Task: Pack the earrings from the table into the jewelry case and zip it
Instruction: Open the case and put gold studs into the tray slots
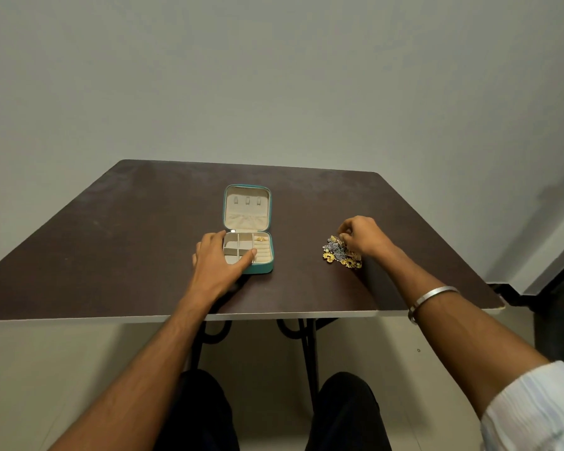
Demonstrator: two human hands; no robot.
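Note:
A small teal jewelry case [263, 269] lies open in the middle of the dark table, its cream lid folded back flat. One gold earring [260, 238] sits in the case's far right compartment. My left hand [219, 258] grips the case's near left corner, thumb resting across the dividers. To the right lies a pile of gold and silver earrings [339, 253]. My right hand [360, 237] is at the pile's far side, fingers curled and pinching at an earring on top.
The dark brown table [111, 255] stands against a plain wall, its near edge just in front of my knees. A metal bangle [432, 299] is on my right wrist. A dark object [560, 307] stands off the table's right side.

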